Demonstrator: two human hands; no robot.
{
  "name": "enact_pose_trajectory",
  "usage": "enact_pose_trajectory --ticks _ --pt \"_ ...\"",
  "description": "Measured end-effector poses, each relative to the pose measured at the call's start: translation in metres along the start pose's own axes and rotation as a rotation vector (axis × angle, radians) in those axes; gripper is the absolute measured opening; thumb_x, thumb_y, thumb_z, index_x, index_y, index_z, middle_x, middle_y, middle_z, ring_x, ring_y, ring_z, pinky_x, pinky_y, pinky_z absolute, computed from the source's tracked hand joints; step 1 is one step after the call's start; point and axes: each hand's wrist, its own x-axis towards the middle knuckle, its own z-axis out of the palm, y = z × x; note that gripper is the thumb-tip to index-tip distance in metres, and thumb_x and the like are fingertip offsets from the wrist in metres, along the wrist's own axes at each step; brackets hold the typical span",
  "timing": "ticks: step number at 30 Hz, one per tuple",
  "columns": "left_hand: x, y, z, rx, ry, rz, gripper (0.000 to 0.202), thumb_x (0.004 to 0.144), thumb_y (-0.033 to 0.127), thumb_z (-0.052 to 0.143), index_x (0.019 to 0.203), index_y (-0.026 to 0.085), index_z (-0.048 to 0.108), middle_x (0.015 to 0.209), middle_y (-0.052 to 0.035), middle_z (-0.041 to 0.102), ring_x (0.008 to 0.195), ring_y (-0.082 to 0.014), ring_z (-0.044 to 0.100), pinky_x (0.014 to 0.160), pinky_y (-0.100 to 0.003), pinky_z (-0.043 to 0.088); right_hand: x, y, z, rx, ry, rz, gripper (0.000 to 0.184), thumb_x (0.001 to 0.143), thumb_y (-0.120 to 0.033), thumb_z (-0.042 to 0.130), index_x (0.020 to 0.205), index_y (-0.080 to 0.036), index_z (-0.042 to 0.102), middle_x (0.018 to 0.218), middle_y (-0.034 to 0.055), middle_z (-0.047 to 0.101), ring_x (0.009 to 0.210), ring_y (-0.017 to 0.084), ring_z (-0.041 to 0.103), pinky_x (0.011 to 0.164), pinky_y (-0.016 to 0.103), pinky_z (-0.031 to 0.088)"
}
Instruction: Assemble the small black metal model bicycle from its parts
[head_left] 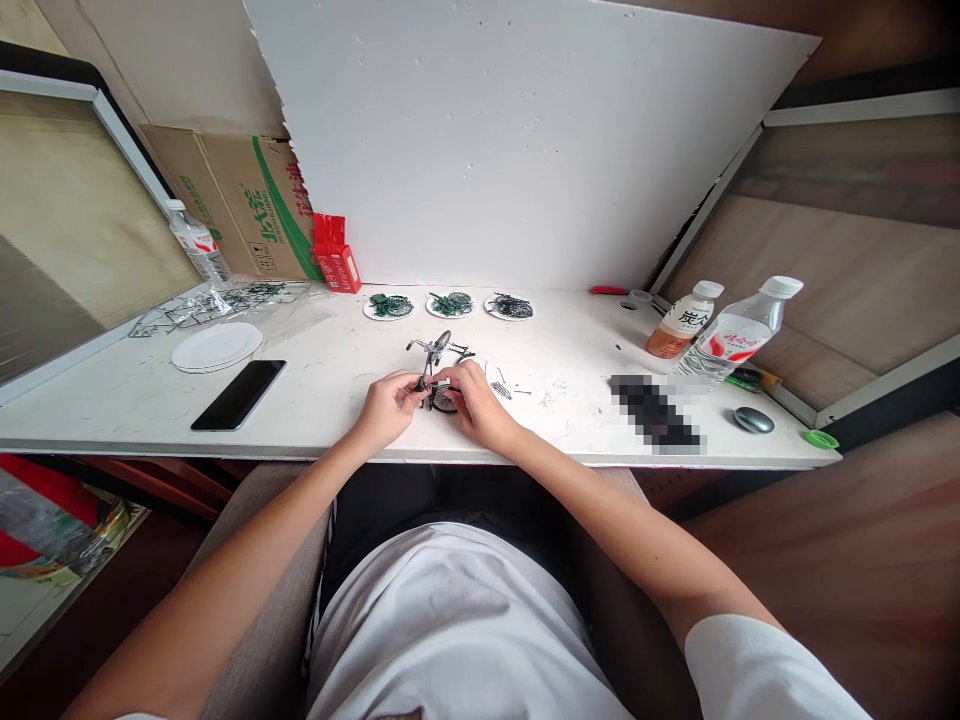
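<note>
Between my two hands stands a small black model bicycle (442,345), its front wheel and handlebars pointing away from me. My left hand (391,408) pinches it from the left near the saddle end. From the right, my right hand (480,405) has its fingers closed on the model's frame; the fingertips partly hide the middle of the bicycle. The rear wheel (444,400) shows low between the hands. Just right of my right hand lie loose small dark parts (501,390) on the white table (555,420).
Along the back are three white plates with green parts (388,306), more green parts (450,303) and black parts (510,306). Left are a phone (240,396), white discs (217,345), part frames (217,305) and a red box (339,262). Bottles (739,335) and a mouse (753,420) stand right.
</note>
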Motion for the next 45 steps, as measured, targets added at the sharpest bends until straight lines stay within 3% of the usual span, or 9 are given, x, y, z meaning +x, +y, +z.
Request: enact_pose_trajectory --ticks 7,9,13,31,37,45 --pt "0.0004 -0.0017 -0.0003 0.023 -0.003 0.013 0.023 0.092 0.031 0.068 0.105 0.017 0.08 0.097 -0.0094 0.077 0.087 -0.0225 0.072 0.075 -0.032 0.059 -0.0001 0.002 0.0012 0.054 0.014 0.015 0.022 0.112 -0.032 0.05 0.132 -0.024 0.053 0.119 0.0126 0.06 0.112 0.027 0.058 0.099 0.047 0.054" --pt "0.0004 -0.0013 -0.0001 0.021 -0.001 0.01 0.024 0.092 0.032 0.069 0.106 0.017 0.081 0.098 -0.0098 0.077 0.087 -0.0227 0.072 0.075 -0.032 0.058 -0.0001 0.0026 0.0019 0.038 0.024 0.038 0.021 0.114 -0.035 0.044 0.131 -0.024 0.052 0.115 0.0119 0.061 0.108 0.027 0.059 0.099 0.047 0.053" --pt "0.0001 -0.0013 0.0004 0.023 -0.01 0.016 0.025 0.092 0.031 0.069 0.108 0.016 0.081 0.098 -0.0101 0.077 0.086 -0.0227 0.072 0.075 -0.032 0.058 -0.0008 0.0042 0.0032 0.004 0.028 0.076 0.026 0.116 -0.035 0.031 0.128 -0.023 0.051 0.114 0.0124 0.063 0.104 0.026 0.06 0.096 0.047 0.053" --pt "0.0006 -0.0059 0.001 -0.011 -0.002 -0.01 0.027 0.093 0.033 0.07 0.11 0.016 0.081 0.101 -0.0108 0.079 0.085 -0.0222 0.073 0.074 -0.033 0.059 -0.0015 0.0065 0.0054 -0.035 0.028 0.052 0.022 0.115 -0.028 0.036 0.129 -0.024 0.052 0.109 0.0106 0.062 0.105 0.028 0.057 0.091 0.044 0.049" --pt "0.0007 -0.0099 0.0014 -0.054 0.005 -0.04 0.034 0.096 0.039 0.069 0.119 0.015 0.078 0.114 -0.0143 0.079 0.089 -0.0217 0.074 0.079 -0.034 0.062 -0.0013 0.004 0.0035 -0.085 0.072 0.084 0.02 0.115 -0.028 0.037 0.126 -0.024 0.053 0.107 0.0106 0.06 0.102 0.029 0.055 0.09 0.045 0.049" --pt "-0.0009 -0.0033 0.0026 -0.03 -0.015 -0.028 0.032 0.097 0.04 0.068 0.117 0.015 0.075 0.113 -0.0136 0.079 0.092 -0.0215 0.073 0.08 -0.033 0.062 -0.0012 0.004 0.0037 -0.126 0.094 0.111 0.02 0.114 -0.028 0.038 0.126 -0.023 0.053 0.109 0.0117 0.061 0.102 0.029 0.055 0.09 0.044 0.049"
